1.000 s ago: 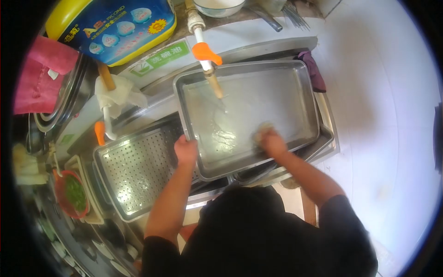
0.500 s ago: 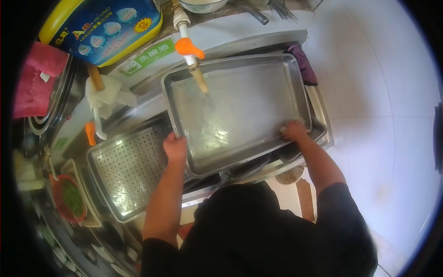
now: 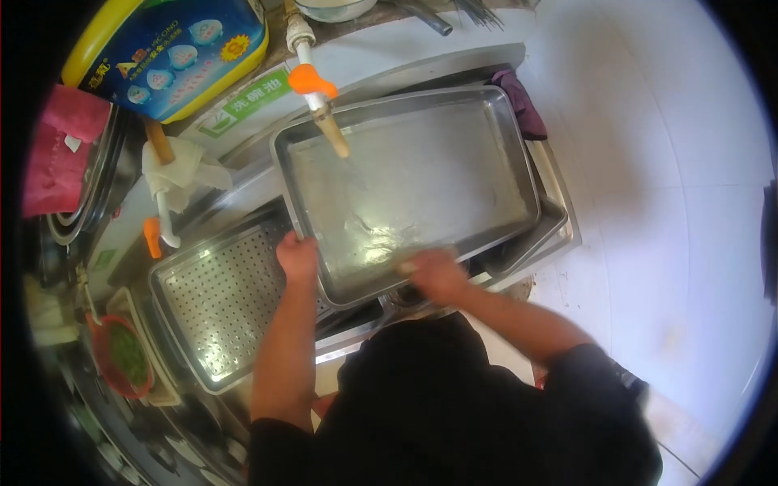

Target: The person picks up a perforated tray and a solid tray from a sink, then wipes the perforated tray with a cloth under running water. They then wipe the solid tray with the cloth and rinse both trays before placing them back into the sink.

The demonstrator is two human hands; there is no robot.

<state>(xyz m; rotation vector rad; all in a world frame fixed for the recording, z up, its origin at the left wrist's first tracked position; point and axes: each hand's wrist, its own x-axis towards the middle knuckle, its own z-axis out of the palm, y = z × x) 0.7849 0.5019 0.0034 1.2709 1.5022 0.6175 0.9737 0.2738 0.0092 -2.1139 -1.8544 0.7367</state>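
Observation:
A large rectangular metal tray [image 3: 429,178] lies tilted over the sink, with a little water in it. My left hand [image 3: 297,257] grips its left rim, fingers wrapped round the edge. At the near side, low in the tray, is my right hand [image 3: 438,275], closed on something small and pale that I cannot make out. Above the tray's upper left part hangs a tap [image 3: 314,81] with an orange handle and a tan nozzle.
A perforated metal tray [image 3: 227,296] sits at the left, below a second tap [image 3: 166,223] wrapped in cloth. A blue and yellow jug [image 3: 174,57] stands behind. Purple cloth [image 3: 520,105] hangs at the sink's right corner. Far left is a red basket [image 3: 121,356] with greens.
My right hand has moved left along the near side of the tray, from its right corner toward the middle. My left hand keeps its grip. The view has shifted slightly.

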